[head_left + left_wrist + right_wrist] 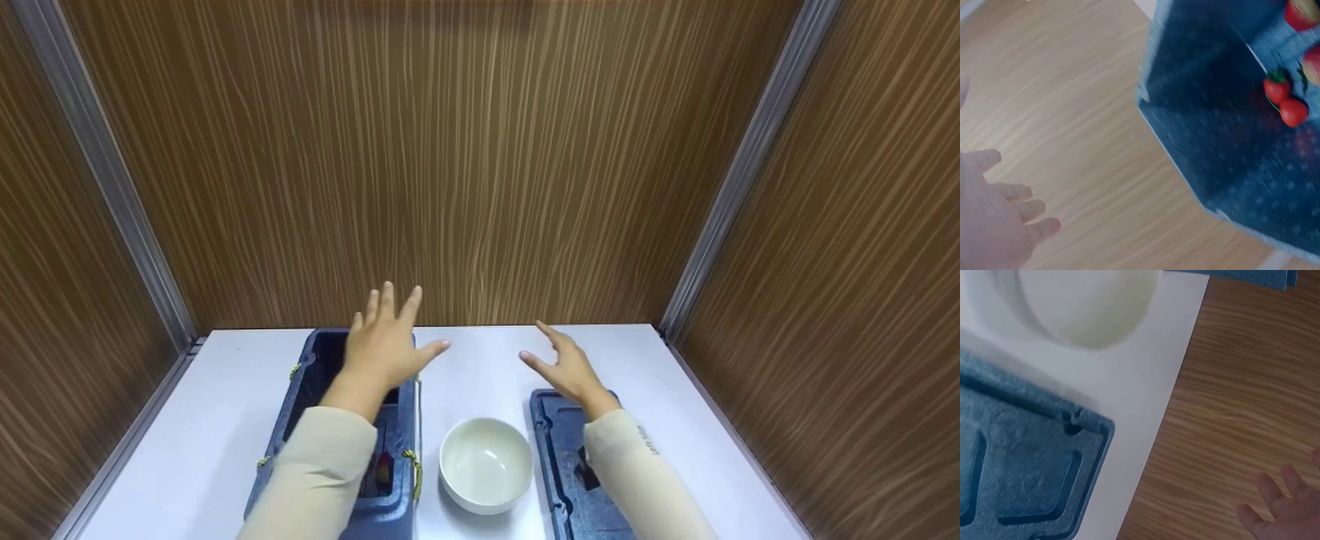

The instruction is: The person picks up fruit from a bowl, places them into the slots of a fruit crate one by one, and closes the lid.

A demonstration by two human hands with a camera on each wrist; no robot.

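My left hand point(381, 346) hovers over the far half of a deep blue box point(406, 442), fingers spread and thumb out to the right, with nothing held. Inside the box, the left wrist view shows two small red fruits point(1293, 112), one with a green leafy cap, and larger red-and-yellow fruits point(1302, 14) cut off by the frame edge. Above the far end of a flat blue lid point(559, 442) is my right hand point(570, 371), empty, its thumb and fingers apart. Between box and lid stands a white bowl point(486, 465) with nothing in it.
All of this stands on a white table point(472, 375). Wood-grain panels point(480, 165) rise behind it and on both sides, joined by grey metal posts point(112, 165). Yellow-green cord loops point(414, 472) hang at the box's sides. A small black piece point(586, 471) lies on the lid.
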